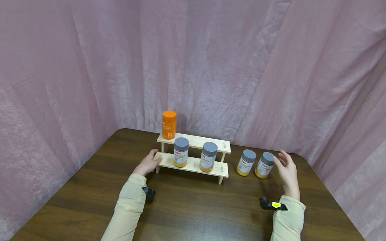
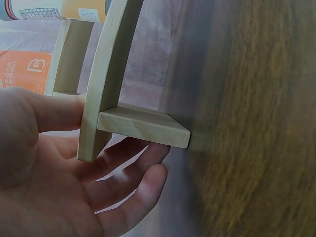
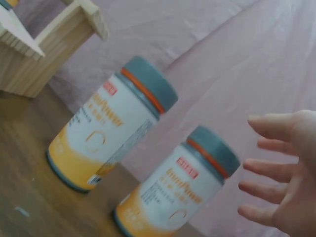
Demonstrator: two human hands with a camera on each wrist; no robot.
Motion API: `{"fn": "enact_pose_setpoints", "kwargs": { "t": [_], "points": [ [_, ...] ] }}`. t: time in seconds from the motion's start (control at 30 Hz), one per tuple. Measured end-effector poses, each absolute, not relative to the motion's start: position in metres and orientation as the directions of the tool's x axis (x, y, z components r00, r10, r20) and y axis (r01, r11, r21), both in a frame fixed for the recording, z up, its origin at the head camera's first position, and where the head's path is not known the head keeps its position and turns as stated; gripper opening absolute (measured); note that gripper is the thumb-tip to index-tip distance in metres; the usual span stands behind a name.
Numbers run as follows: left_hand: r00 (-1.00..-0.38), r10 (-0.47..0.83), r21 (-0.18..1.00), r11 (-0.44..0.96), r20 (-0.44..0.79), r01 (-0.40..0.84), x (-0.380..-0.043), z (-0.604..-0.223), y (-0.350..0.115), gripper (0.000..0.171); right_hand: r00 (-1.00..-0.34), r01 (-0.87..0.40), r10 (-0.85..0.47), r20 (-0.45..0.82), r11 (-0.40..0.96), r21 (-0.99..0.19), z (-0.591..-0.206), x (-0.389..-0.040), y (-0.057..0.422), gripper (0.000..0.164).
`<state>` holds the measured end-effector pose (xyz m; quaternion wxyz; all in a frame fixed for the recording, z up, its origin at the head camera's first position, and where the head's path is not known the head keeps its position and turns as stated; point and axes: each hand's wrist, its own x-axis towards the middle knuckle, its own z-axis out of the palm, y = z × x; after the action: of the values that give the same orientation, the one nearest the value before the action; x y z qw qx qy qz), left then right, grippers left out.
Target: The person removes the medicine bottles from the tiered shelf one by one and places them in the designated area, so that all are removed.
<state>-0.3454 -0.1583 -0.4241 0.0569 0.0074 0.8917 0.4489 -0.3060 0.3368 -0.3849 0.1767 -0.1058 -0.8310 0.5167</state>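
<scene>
With our left hand (image 1: 147,163) gripping the rack (image 1: 193,164) and right hand (image 1: 287,171) wide, we are risking toppling the outer jar (image 1: 264,166) by sideways contact.

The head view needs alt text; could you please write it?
A person's left hand holds a two-tier wooden stand with an orange bottle above and two grey-lidded bottles below. The right hand is beside two more grey-lidded bottles on a brown table.

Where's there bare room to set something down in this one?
The upper shelf, right of the orange bottle; the lower shelf, between its two jars; the near table, between the sleeves. Crowded: the two table jars, close together beside the right hand, and the lower shelf's left end, held by the left hand.
</scene>
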Motion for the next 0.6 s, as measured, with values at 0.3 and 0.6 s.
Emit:
{"fn": "enact_pose_setpoints", "kwargs": {
  "t": [0.3,0.6],
  "points": [
    [-0.994,0.064,0.803,0.595,-0.090,-0.034,-0.345,-0.424,-0.160,0.053,-0.882,-0.007,0.409,0.236,0.490,-0.872,-0.364,-0.299,0.324,0.051],
    [-0.994,0.064,0.799,0.600,-0.092,-0.035,-0.346,-0.426,-0.159,0.054,-0.853,-0.077,0.420,0.311,0.487,-0.870,-0.349,-0.296,0.307,0.042]
  ]
}}
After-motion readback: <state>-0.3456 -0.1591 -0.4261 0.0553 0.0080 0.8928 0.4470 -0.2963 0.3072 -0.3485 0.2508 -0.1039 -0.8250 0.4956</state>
